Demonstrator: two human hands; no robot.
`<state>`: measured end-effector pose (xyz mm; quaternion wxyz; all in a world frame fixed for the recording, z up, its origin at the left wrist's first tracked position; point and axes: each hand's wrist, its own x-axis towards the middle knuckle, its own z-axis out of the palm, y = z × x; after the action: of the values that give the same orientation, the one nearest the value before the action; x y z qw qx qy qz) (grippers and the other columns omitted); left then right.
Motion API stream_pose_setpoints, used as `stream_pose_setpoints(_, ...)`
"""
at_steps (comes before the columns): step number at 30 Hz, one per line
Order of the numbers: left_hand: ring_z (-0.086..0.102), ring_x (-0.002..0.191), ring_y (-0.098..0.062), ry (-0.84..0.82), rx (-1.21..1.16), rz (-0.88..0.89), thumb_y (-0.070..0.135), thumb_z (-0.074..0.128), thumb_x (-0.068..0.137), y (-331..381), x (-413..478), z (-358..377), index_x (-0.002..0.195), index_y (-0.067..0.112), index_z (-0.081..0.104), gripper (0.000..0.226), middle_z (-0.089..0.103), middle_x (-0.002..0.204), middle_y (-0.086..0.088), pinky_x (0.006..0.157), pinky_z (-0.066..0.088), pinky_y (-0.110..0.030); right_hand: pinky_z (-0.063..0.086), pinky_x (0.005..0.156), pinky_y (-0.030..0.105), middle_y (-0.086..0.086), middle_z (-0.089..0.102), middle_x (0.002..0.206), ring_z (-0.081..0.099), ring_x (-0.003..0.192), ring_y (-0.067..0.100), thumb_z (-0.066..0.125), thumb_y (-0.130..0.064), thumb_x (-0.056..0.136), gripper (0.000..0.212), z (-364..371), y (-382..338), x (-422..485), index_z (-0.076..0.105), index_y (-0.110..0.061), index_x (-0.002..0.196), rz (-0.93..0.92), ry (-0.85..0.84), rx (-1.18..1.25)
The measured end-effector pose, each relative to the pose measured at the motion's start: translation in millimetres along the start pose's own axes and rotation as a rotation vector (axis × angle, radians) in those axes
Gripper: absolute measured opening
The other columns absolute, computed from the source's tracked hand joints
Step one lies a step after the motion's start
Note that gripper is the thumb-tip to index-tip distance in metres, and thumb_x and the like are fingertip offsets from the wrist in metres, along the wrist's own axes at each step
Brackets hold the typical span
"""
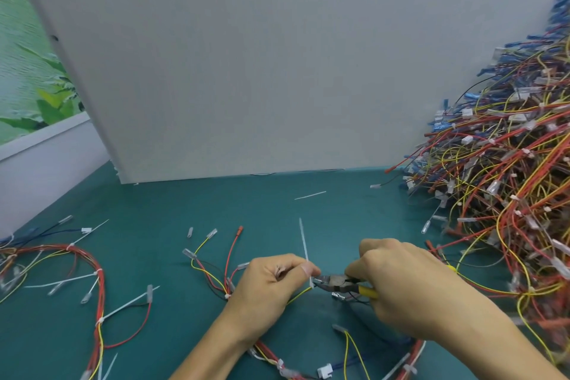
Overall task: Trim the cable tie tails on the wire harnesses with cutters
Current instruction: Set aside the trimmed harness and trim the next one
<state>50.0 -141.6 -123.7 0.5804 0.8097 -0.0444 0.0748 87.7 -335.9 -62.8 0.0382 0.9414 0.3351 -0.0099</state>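
My left hand (271,287) pinches a wire harness (212,276) of red and yellow wires where a white cable tie is fastened. The tie's long tail (303,244) sticks straight up from between my thumb and finger. My right hand (398,281) grips the yellow-handled cutters (342,284). Their dark jaws point left and meet the base of the tail just below my left thumb. The harness loops down under both wrists, with a white connector (325,369) at the bottom.
A second harness (92,284) with several untrimmed white tie tails lies at the left on the teal mat (271,210). A tall heap of harnesses (509,170) fills the right side. A grey panel (246,71) stands behind. A cut tail (310,195) lies on the mat.
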Motion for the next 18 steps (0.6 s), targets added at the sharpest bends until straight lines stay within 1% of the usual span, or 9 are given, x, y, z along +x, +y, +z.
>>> stream_pose_setpoints(2,0.065,0.081,0.006,-0.006,-0.017,-0.011,0.029,0.062,0.087,0,0,0,0.079,0.027,0.077,0.018,0.073,0.081,0.017,0.071,0.043,-0.007,0.032,0.062,0.032,-0.005,0.033,0.085,0.052,0.086,0.029,0.046,-0.012,0.076,0.023,2,-1,1,0.057,-0.023,0.092,-0.016,0.004,0.016)
stream_pose_setpoints(4,0.066,0.088,0.004,-0.016,-0.014,-0.012,0.035,0.058,0.082,0,0,0,0.079,0.031,0.077,0.020,0.074,0.087,0.016,0.074,0.043,-0.006,0.033,0.062,0.032,-0.005,0.033,0.085,0.050,0.084,0.028,0.046,-0.012,0.076,0.022,3,-1,2,0.057,-0.023,0.091,-0.025,0.008,0.032)
stream_pose_setpoints(8,0.066,0.091,0.003,-0.044,-0.029,-0.009,0.034,0.058,0.082,-2,1,0,0.081,0.029,0.077,0.020,0.074,0.089,0.015,0.076,0.043,-0.006,0.030,0.058,0.033,-0.005,0.032,0.084,0.044,0.078,0.028,0.046,-0.012,0.077,0.021,4,-1,3,0.057,-0.023,0.091,-0.035,0.017,0.015)
stream_pose_setpoints(10,0.066,0.090,0.002,-0.056,-0.026,-0.004,0.028,0.060,0.088,-3,1,-1,0.083,0.028,0.077,0.018,0.074,0.089,0.014,0.077,0.043,-0.007,0.024,0.049,0.032,-0.005,0.032,0.084,0.041,0.075,0.028,0.045,-0.010,0.077,0.023,5,-2,3,0.057,-0.023,0.092,-0.035,0.016,-0.010)
stream_pose_setpoints(12,0.067,0.088,0.001,-0.065,-0.011,0.007,0.019,0.060,0.093,-5,2,-1,0.083,0.025,0.076,0.020,0.074,0.088,0.013,0.077,0.044,-0.008,0.017,0.047,0.029,-0.005,0.032,0.084,0.038,0.074,0.028,0.045,-0.009,0.077,0.023,5,-3,4,0.056,-0.023,0.092,-0.034,0.014,-0.032)
stream_pose_setpoints(13,0.066,0.087,0.000,-0.066,0.001,0.017,0.018,0.060,0.093,-6,2,-1,0.082,0.024,0.076,0.020,0.074,0.086,0.012,0.077,0.044,-0.009,0.016,0.046,0.029,-0.005,0.032,0.084,0.038,0.074,0.028,0.045,-0.009,0.077,0.022,5,-3,4,0.056,-0.023,0.091,-0.036,0.010,-0.042)
stream_pose_setpoints(15,0.066,0.083,-0.002,-0.056,0.023,0.035,0.027,0.060,0.089,-7,1,1,0.080,0.023,0.075,0.018,0.074,0.084,0.010,0.076,0.046,-0.013,0.015,0.046,0.030,-0.004,0.029,0.081,0.037,0.074,0.029,0.045,-0.008,0.078,0.019,6,-5,3,0.051,-0.024,0.085,-0.039,-0.003,-0.056)
stream_pose_setpoints(18,0.066,0.081,-0.006,-0.017,0.053,0.042,0.035,0.059,0.083,-10,1,2,0.079,0.022,0.074,0.020,0.072,0.082,0.007,0.077,0.048,-0.018,0.016,0.046,0.030,-0.003,0.028,0.079,0.036,0.074,0.030,0.045,-0.005,0.079,0.020,9,-8,4,0.045,-0.025,0.082,-0.041,-0.006,-0.060)
